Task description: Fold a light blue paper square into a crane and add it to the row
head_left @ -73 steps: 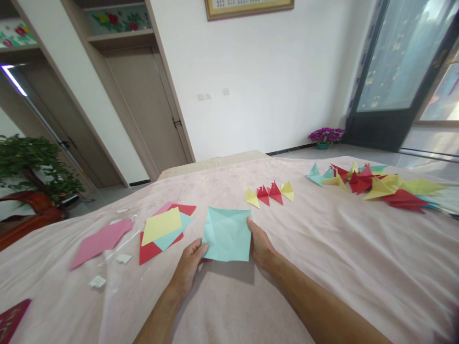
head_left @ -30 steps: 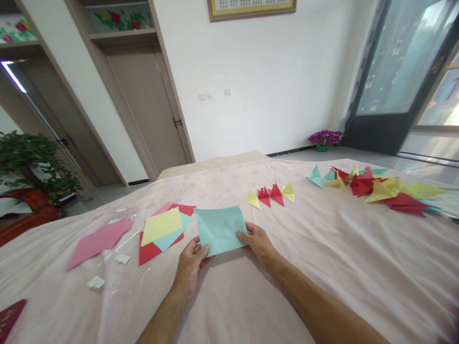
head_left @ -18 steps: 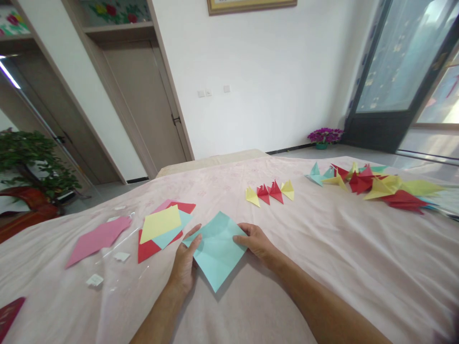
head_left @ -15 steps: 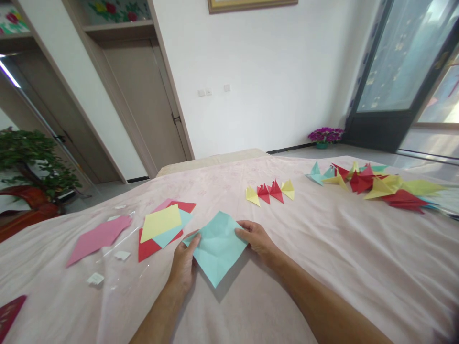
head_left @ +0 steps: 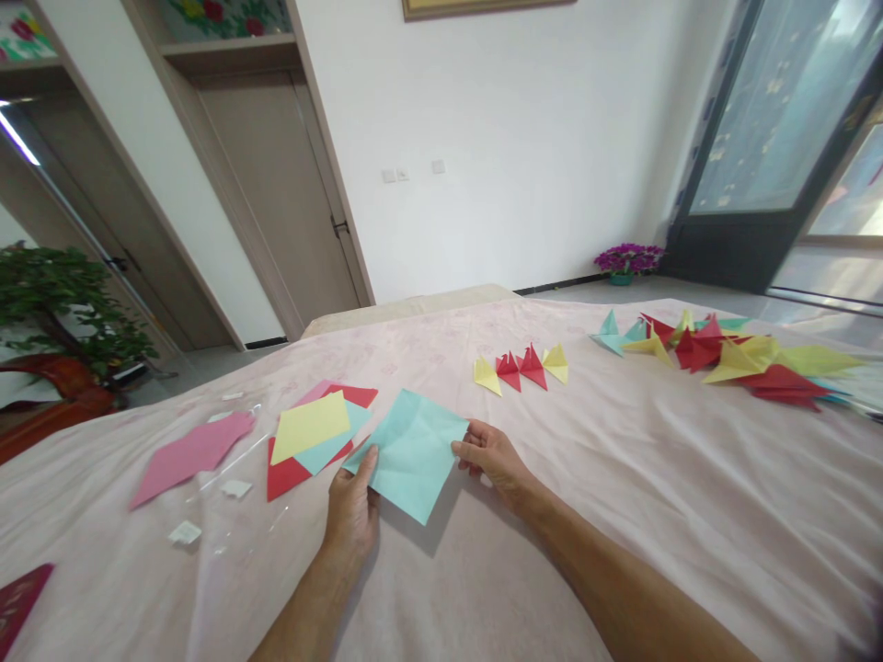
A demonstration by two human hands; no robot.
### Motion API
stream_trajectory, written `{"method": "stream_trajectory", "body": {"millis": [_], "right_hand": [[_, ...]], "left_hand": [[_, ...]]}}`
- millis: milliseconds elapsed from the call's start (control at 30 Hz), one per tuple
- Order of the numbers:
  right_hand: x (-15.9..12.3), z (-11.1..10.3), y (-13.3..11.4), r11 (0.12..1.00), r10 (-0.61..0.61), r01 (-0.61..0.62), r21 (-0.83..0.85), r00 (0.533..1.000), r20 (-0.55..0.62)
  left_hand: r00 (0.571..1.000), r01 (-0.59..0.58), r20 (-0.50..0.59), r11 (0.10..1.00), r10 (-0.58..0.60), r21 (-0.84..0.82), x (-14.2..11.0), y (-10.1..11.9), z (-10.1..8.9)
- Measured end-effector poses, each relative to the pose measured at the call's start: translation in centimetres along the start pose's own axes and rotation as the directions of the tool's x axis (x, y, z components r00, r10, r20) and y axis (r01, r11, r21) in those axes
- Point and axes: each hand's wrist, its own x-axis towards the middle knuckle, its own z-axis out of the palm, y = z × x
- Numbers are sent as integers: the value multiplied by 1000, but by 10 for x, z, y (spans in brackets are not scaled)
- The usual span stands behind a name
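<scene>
A square sheet of light blue paper (head_left: 414, 455) with faint crease lines is held above the cloth, turned cornerwise. My left hand (head_left: 353, 501) grips its left corner, thumb on top and the other fingers hidden underneath. At the right corner, the thumb and curled fingers of my right hand (head_left: 493, 462) lie loosely against the edge. Left of the sheet is a pile of coloured paper with a yellow sheet (head_left: 310, 428) on top. Beyond my right hand stands a short row of folded paper cranes (head_left: 509, 370), yellow and red.
A heap of folded paper cranes (head_left: 717, 349) lies at the right of the cloth-covered table (head_left: 676, 478). Pink paper (head_left: 189, 460) and small white packets (head_left: 185, 533) sit on the left, near clear plastic. A dark red item (head_left: 24, 602) shows at the left edge.
The light blue sheet has turned slightly in my hands, its far corner shifting left and its near corner right and upward. My right hand's grip has moved toward the corner's lower edge.
</scene>
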Motion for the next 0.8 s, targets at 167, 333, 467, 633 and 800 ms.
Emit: {"method": "stream_trajectory", "body": {"millis": [167, 333, 467, 633, 800], "right_hand": [[1, 1, 2, 1000, -22, 22, 2, 999, -29], [3, 0, 2, 998, -58, 58, 2, 996, -73], [3, 1, 0, 997, -81, 83, 10, 991, -110], [3, 1, 1, 997, -72, 74, 11, 990, -124], [4, -2, 5, 998, -56, 59, 20, 990, -133]], "left_hand": [[997, 39, 63, 999, -41, 29, -3, -2, 0], [994, 46, 99, 998, -50, 40, -5, 1, 2], [992, 66, 109, 997, -71, 50, -6, 2, 3], [986, 75, 148, 996, -81, 49, -7, 1, 2], [982, 66, 175, 998, -68, 17, -5, 2, 2]]}}
